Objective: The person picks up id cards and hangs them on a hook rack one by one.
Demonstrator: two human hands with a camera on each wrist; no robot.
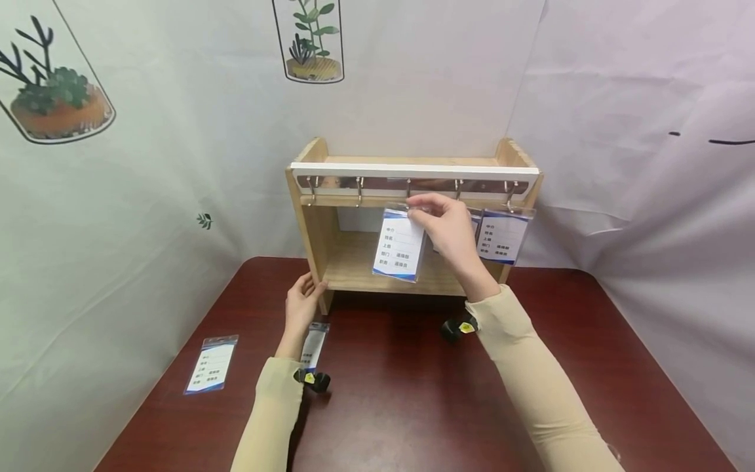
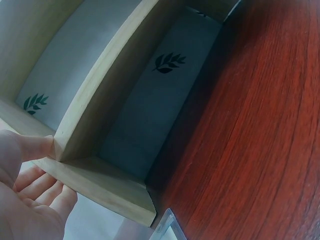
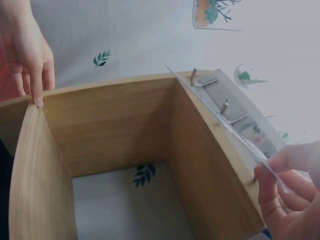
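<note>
1. From cream sleeves (image 1: 531, 360), pinched glossy badge (image 1: 399, 246) by its upper corner in right hand (image 1: 446, 229), with hooks (image 1: 360, 190) just beyond.
2. Gripped wooden rack (image 1: 318, 242) at side with left hand (image 1: 303, 303).
3. Judged badge light, stiffish, slippery; best taken by top edge.

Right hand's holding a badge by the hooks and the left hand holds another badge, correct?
No: the left hand grips the wooden rack instead, as the head view shows. The right hand does hold a badge by the hooks.
</note>
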